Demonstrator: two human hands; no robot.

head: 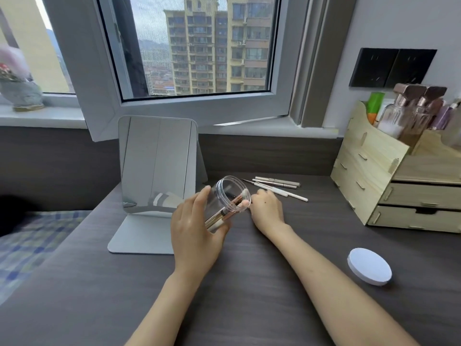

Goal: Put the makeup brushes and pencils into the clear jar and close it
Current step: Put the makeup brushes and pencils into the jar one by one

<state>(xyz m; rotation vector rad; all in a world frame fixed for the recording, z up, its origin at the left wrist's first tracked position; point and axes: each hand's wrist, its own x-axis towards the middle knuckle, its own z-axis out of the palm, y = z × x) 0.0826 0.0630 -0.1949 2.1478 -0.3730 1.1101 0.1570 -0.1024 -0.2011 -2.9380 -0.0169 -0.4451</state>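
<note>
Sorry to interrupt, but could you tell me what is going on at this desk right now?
A person is packing makeup tools into a clear jar. The left hand holds the jar tilted, mouth toward the right hand, which is at its rim. A few brushes are already inside. Several pencils lie on the desk behind it, and the white lid sits off to the right, not yet on.

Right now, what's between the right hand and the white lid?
Head view: nothing but bare dark tabletop. The right hand is at the jar mouth; the white lid lies apart, nearer the person, to the right.
</note>
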